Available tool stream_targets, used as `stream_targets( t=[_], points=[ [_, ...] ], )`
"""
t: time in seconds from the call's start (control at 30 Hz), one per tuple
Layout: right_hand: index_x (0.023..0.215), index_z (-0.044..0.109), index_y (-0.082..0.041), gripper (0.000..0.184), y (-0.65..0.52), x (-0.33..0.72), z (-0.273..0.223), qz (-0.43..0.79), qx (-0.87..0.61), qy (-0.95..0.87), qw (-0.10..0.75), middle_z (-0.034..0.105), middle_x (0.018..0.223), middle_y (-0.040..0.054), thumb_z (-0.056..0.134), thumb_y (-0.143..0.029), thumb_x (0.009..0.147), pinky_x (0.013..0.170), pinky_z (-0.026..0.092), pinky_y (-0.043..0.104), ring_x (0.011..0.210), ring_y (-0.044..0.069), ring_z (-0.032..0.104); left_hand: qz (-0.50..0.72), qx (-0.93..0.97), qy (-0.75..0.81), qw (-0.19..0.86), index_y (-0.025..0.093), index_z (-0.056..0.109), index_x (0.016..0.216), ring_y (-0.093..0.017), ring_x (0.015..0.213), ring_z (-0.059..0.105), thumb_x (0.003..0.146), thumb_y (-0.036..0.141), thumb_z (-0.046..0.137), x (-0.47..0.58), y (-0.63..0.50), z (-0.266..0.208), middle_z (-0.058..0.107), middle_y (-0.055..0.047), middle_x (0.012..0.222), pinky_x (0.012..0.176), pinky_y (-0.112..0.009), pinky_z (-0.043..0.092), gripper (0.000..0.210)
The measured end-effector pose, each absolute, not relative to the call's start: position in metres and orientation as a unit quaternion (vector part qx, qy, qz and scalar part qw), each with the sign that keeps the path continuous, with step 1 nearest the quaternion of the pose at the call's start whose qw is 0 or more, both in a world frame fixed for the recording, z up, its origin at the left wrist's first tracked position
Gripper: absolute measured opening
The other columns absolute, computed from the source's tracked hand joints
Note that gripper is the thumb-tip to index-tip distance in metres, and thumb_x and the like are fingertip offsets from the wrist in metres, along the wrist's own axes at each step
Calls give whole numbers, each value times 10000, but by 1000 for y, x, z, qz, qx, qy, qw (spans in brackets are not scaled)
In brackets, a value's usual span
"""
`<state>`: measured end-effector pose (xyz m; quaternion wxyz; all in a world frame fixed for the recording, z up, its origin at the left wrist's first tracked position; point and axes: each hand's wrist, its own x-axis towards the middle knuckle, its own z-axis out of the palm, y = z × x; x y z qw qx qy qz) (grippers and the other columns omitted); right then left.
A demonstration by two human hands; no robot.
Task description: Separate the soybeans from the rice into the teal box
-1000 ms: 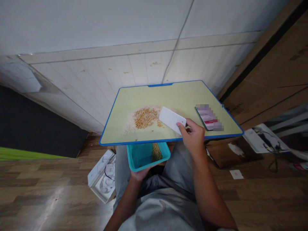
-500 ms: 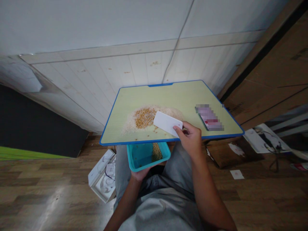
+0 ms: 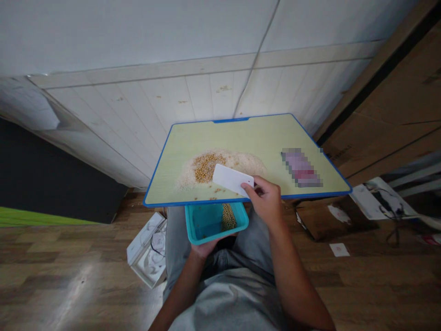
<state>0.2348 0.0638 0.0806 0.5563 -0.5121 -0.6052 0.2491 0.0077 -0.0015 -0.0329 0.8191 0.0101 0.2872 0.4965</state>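
My right hand (image 3: 266,198) pinches the near end of a flat white plastic scraper (image 3: 231,178), which is tilted over the table. Just beyond its far end lies a heap of golden-yellow beans (image 3: 206,168), ringed by rice-like pale grains (image 3: 246,162). A few loose beans are scattered between the heap and the front edge. My left hand (image 3: 204,249) grips a teal plastic box (image 3: 196,232) from below, under the table's front edge; most of its fingers are hidden beneath the box. More beans (image 3: 228,218) lie in the right part of the box.
The small pale-green table (image 3: 206,135) has a blue rim and stands against a white panelled wall (image 3: 138,108). A pixelated flat object (image 3: 299,168) lies on its right side. An open white box (image 3: 148,257) and a cardboard box (image 3: 324,218) sit on the wooden floor.
My right hand and the white scraper have shifted left and slightly toward the heap. The teal box in my left hand has moved a little to the right.
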Motion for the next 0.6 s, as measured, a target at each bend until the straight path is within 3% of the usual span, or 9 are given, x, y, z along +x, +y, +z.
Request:
stream_targets(
  t=[0.17, 0.43, 0.6],
  points=[
    [760, 731, -216, 247, 64, 227, 83, 278, -501, -615, 542, 647, 652, -23, 733, -385, 940, 564, 399, 265, 578, 145, 563, 497, 15, 258, 829, 272, 840, 1369, -527, 1496, 625, 1049, 818, 139, 10, -1, -34, 686, -60, 1602, 1016, -798, 633, 945],
    [724, 726, -217, 305, 69, 214, 82, 294, -479, -640, 524, 656, 650, -7, 732, -414, 956, 580, 419, 271, 595, 154, 560, 495, 13, 244, 834, 257, 828, 1392, -541, 1507, 609, 1051, 801, 166, 7, -4, -44, 655, -103, 1646, 1052, -805, 615, 922],
    [808, 791, -222, 238, 68, 215, 79, 281, -474, -625, 553, 719, 717, 11, 742, -401, 958, 598, 450, 279, 631, 169, 594, 502, 3, 261, 825, 256, 835, 1385, -547, 1501, 613, 1049, 807, 170, 8, -4, -46, 645, -108, 1663, 1041, -773, 632, 926]
  ],
)
